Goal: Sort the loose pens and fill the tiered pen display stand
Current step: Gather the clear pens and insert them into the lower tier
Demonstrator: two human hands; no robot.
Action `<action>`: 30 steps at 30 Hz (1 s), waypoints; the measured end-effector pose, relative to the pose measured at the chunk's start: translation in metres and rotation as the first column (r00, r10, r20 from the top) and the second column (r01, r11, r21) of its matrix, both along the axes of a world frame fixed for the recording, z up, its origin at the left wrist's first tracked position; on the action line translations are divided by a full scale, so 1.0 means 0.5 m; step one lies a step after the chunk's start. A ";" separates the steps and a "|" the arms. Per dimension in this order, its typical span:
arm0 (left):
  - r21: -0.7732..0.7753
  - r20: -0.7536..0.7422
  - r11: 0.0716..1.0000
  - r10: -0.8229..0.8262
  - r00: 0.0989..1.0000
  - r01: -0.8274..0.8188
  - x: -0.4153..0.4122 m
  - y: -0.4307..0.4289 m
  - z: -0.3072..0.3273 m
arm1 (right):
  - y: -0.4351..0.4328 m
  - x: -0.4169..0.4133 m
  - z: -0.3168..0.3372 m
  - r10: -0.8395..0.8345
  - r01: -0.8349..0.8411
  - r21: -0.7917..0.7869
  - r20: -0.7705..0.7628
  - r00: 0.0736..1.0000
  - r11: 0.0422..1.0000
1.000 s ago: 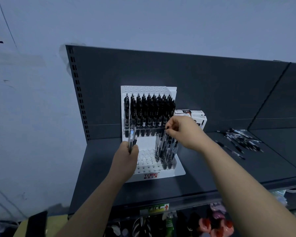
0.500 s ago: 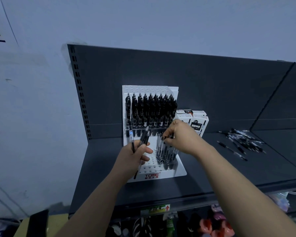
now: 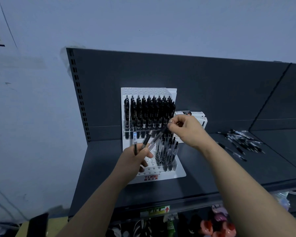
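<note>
Head view: left hand is gripping three clear-barrelled pens while right hand is pinching one's upper end, slanting up-right over the white tiered plastic stand.

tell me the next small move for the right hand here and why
Probably pull the pen free: the right hand pinches its top end while the left hand grips it in a fanned bundle of pens. Then lower it into an empty hole of the display stand, left of the clear pens filling the lower tier's right side.
</note>
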State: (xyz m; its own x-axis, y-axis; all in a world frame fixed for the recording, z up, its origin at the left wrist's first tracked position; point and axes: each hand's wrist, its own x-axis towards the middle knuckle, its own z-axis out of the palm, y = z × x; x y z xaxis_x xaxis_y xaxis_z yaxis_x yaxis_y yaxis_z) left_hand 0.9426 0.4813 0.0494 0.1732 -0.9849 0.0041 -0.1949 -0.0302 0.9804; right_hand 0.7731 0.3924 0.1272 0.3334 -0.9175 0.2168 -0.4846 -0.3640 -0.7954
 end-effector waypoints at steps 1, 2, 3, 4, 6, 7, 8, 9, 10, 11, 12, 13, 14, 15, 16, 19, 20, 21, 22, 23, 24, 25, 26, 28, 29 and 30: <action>-0.002 0.020 1.000 0.023 1.000 -0.023 0.007 0.001 -0.001 | -0.001 -0.003 -0.001 0.003 -0.003 -0.021 -0.024 1.000 1.000; -0.013 0.031 0.999 0.043 0.999 -0.042 0.013 0.001 0.002 | -0.001 -0.004 -0.002 0.017 -0.019 -0.041 -0.047 0.999 0.999; -0.029 0.055 0.998 0.055 0.997 -0.053 0.019 -0.001 0.008 | 0.001 -0.004 -0.002 0.037 -0.042 -0.064 -0.078 0.996 0.997; -0.051 0.100 0.997 0.058 0.993 -0.054 0.024 -0.002 0.016 | 0.003 -0.002 -0.001 0.064 -0.076 -0.102 -0.122 0.991 0.992; -0.099 0.203 0.995 0.048 0.978 -0.029 0.035 -0.003 0.035 | 0.002 0.005 0.005 0.143 -0.199 -0.204 -0.260 0.955 0.959; -0.117 0.236 0.993 0.045 0.971 -0.018 0.040 -0.002 0.045 | 0.004 0.012 0.008 0.177 -0.264 -0.245 -0.327 0.928 0.933; -0.137 0.257 0.990 0.050 0.965 -0.015 0.046 -0.002 0.053 | 0.008 0.020 0.010 0.194 -0.309 -0.268 -0.382 0.904 0.912; -0.163 0.267 0.986 0.067 0.961 -0.024 0.052 -0.002 0.061 | 0.013 0.029 0.012 0.185 -0.329 -0.278 -0.441 0.878 0.903; -0.191 0.257 0.981 0.093 0.962 -0.043 0.055 0.000 0.070 | 0.018 0.037 0.012 0.171 -0.341 -0.283 -0.489 0.855 0.897; -0.219 0.227 0.974 0.113 0.967 -0.062 0.057 0.001 0.078 | 0.023 0.045 0.012 0.161 -0.348 -0.286 -0.518 0.840 0.893; -0.240 0.188 0.968 0.117 0.975 -0.070 0.055 0.001 0.085 | 0.028 0.052 0.012 0.163 -0.350 -0.285 -0.520 0.838 0.892; -0.252 0.153 0.965 0.107 0.982 -0.066 0.052 0.001 0.091 | 0.033 0.057 0.013 0.182 -0.345 -0.266 -0.490 0.852 0.900; -0.264 0.121 0.963 0.085 0.989 -0.051 0.048 0.001 0.095 | 0.036 0.059 0.015 0.208 -0.336 -0.233 -0.443 0.872 0.913; -0.273 0.091 0.961 0.060 0.994 -0.033 0.042 0.002 0.098 | 0.039 0.059 0.017 0.222 -0.326 -0.204 -0.410 0.885 0.923; -0.284 0.065 0.959 0.042 0.997 -0.022 0.039 0.001 0.095 | 0.040 0.057 0.017 0.224 -0.318 -0.184 -0.402 0.888 0.930; -0.292 0.012 0.954 0.077 0.997 -0.070 0.039 0.003 0.080 | 0.034 0.035 0.015 0.168 -0.234 -0.168 -0.333 0.928 0.958; -0.281 0.007 0.955 0.102 0.995 -0.096 0.041 0.005 0.072 | 0.030 0.025 0.015 0.146 -0.193 -0.157 -0.268 0.952 0.969; -0.258 0.002 0.959 0.121 0.993 -0.117 0.043 0.006 0.063 | 0.027 0.016 0.016 0.137 -0.164 -0.128 -0.201 0.970 0.978; -0.227 0.000 0.965 0.133 0.991 -0.129 0.045 0.006 0.053 | 0.026 0.008 0.017 0.133 -0.147 -0.093 -0.145 0.980 0.985; -0.188 -0.003 0.973 0.138 0.990 -0.136 0.045 0.005 0.043 | 0.027 0.004 0.017 0.127 -0.134 -0.062 -0.110 0.986 0.989; -0.150 -0.015 0.979 0.136 0.991 -0.137 0.044 0.003 0.035 | 0.028 0.001 0.016 0.119 -0.123 -0.038 -0.100 0.988 0.992; -0.118 -0.029 0.984 0.128 0.991 -0.130 0.041 0.002 0.028 | 0.031 -0.001 0.016 0.104 -0.109 -0.035 -0.120 0.987 0.993; -0.094 -0.037 0.988 0.118 0.992 -0.121 0.038 0.001 0.022 | 0.032 -0.003 0.013 0.084 -0.092 -0.044 -0.156 0.984 0.995; -0.071 -0.041 0.992 0.104 0.994 -0.107 0.029 0.000 0.012 | 0.035 -0.006 0.006 0.064 -0.076 -0.053 -0.194 0.979 0.996; -0.066 -0.033 0.993 0.100 0.994 -0.102 0.026 0.000 0.008 | 0.035 -0.007 0.000 0.071 -0.084 -0.057 -0.198 0.978 0.995; -0.063 -0.022 0.993 0.101 0.995 -0.102 0.023 0.001 0.005 | 0.034 -0.007 -0.006 0.076 -0.093 -0.070 -0.211 0.975 0.993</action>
